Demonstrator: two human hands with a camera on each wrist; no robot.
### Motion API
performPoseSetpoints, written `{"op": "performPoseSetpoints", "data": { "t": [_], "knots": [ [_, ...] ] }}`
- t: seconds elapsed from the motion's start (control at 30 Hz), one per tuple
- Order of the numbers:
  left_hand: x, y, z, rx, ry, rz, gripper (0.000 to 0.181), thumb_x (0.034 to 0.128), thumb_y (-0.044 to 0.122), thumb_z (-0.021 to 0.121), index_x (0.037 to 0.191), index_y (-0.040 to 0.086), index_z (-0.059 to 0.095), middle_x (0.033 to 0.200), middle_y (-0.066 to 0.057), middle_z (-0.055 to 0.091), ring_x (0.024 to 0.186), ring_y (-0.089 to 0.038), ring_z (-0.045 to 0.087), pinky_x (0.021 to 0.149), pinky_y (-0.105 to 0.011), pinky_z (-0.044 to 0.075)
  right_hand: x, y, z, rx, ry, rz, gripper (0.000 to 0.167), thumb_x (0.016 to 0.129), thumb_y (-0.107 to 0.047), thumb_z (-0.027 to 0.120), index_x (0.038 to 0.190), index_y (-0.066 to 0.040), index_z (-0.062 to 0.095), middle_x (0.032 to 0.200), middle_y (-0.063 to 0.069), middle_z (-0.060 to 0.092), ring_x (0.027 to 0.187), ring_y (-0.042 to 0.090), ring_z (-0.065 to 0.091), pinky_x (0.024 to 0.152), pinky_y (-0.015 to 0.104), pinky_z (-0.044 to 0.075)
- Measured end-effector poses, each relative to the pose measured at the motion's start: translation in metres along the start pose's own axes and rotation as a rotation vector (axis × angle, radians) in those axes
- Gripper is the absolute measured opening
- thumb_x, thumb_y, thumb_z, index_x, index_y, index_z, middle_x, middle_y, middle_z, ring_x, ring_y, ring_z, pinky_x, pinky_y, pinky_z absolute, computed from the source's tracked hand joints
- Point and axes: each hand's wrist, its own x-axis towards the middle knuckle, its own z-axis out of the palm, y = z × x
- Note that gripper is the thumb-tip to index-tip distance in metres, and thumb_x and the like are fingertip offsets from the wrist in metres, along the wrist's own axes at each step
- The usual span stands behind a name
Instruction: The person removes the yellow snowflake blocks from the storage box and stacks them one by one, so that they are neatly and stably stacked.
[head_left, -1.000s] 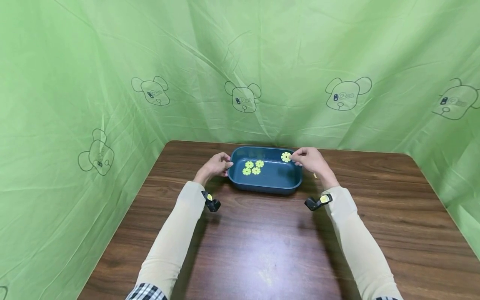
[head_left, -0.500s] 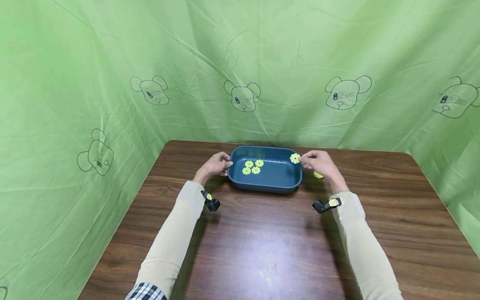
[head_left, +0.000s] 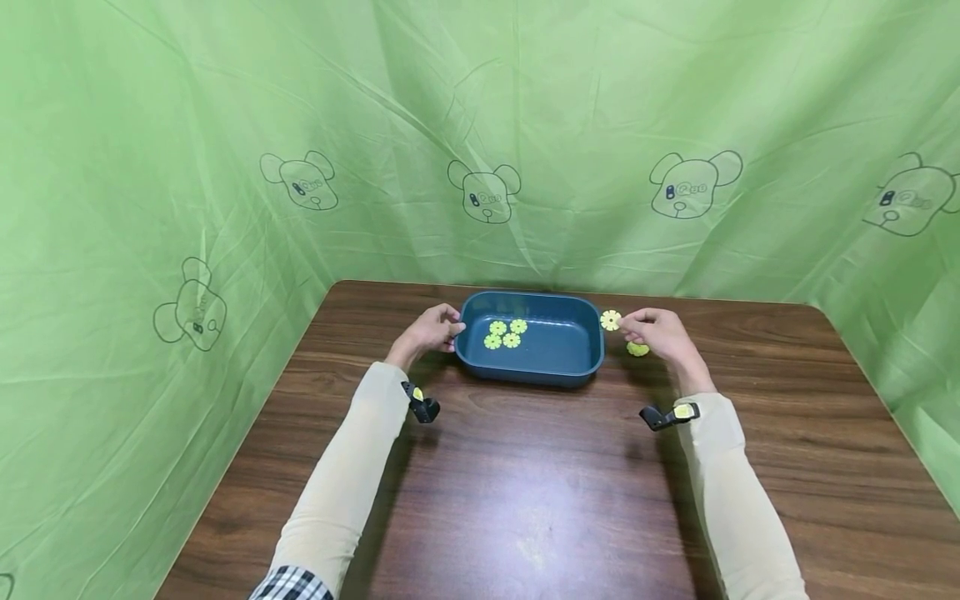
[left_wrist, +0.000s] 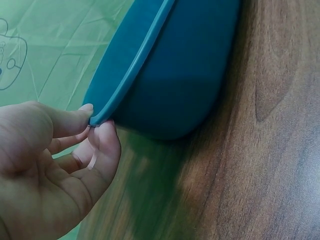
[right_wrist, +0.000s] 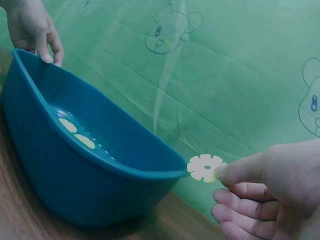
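The blue basin (head_left: 558, 337) stands near the table's back edge, with several yellow flower-shaped pieces (head_left: 512, 341) lying on the left part of its floor. My left hand (head_left: 427, 331) pinches the basin's left rim; in the left wrist view the thumb (left_wrist: 72, 120) lies on top of the rim (left_wrist: 131, 75) and a finger beneath. Just outside the basin's right end, my right hand (head_left: 663, 335) pinches one yellow flower piece (head_left: 610, 320) between thumb and finger, held in the air. Under that hand, another yellow piece (head_left: 637, 349) lies on the table, partly covered from view.
The brown wooden table (head_left: 487, 467) extends in front of the basin and to both sides. A green curtain (head_left: 585, 233) with bear-face drawings hangs behind the table and along its left side. Each wrist carries a small black camera mount (head_left: 424, 406).
My right hand has moved right with the pinched flower piece, from above the basin's right part to beyond its rim. The piece on the table is more exposed. My left hand has stayed at the rim.
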Motion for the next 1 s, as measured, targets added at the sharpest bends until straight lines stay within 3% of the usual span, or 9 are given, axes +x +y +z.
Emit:
{"op": "performPoseSetpoints", "data": {
  "t": [0.23,0.6,0.8,1.0],
  "knots": [
    [0.001,0.000,0.000,0.005,-0.001,-0.004,0.030,0.0980,0.013,0.054,0.124,0.001,0.044,0.087,-0.009,0.049,0.069,-0.016,0.053,0.069,-0.029,0.056,0.000,0.015,-0.010,0.059,0.001,0.054,0.042,0.094,-0.026,0.062,0.118,0.009,0.055,0.070,-0.019,0.064,0.073,0.003,0.064,0.075,0.025,0.054],
    [0.004,-0.002,-0.001,0.003,0.004,0.003,0.027,0.0977,0.012,0.054,0.121,0.002,0.045,0.087,-0.009,0.050,0.069,-0.016,0.054,0.064,-0.026,0.055,0.000,0.035,-0.024,-0.013,0.006,0.154,0.044,0.094,-0.026,0.060,0.122,0.008,0.055,0.084,-0.006,0.067,0.081,0.011,0.065,0.082,0.029,0.054],
    [0.005,-0.002,-0.001,0.016,0.003,0.000,0.028,0.0979,0.012,0.054,0.122,0.003,0.045,0.087,-0.008,0.049,0.069,-0.016,0.054,0.076,-0.036,0.057,0.003,0.045,-0.031,0.045,-0.038,0.193,0.033,0.093,-0.019,0.060,0.112,0.007,0.062,0.079,-0.005,0.066,0.070,0.004,0.060,0.067,0.016,0.053],
    [0.005,-0.002,-0.001,0.012,0.003,0.003,0.027,0.0979,0.012,0.054,0.122,0.003,0.045,0.086,-0.007,0.049,0.068,-0.015,0.054,0.076,-0.037,0.057,0.007,0.050,-0.033,-0.029,-0.098,0.227,0.038,0.094,-0.019,0.057,0.118,0.011,0.057,0.083,-0.005,0.067,0.075,0.005,0.062,0.073,0.019,0.054]
  ]
}}
